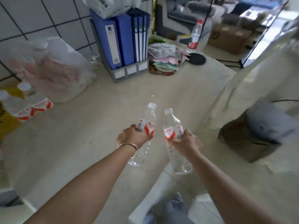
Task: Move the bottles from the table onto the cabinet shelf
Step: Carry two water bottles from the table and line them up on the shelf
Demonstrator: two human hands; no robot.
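My left hand [133, 136] grips a clear water bottle [149, 117] with a red-and-white label, held above the pale table [97, 126]. My right hand [188, 142] holds a second clear bottle [174, 123] of the same kind, close beside the first. Both bottles tilt slightly with their white caps pointing away from me. Two more bottles [30, 104] with the same labels stand at the table's left edge. Another bottle [195, 35] with a red cap stands upright at the far right of the table. No cabinet shelf is in view.
Blue binders in a grey file rack [123, 46] stand at the back by the tiled wall. A plastic bag [55, 68] lies at the left, a pile of cloths [163, 60] and a dark round pad [197, 59] at the back. A chair with a grey cushion [265, 123] is at the right.
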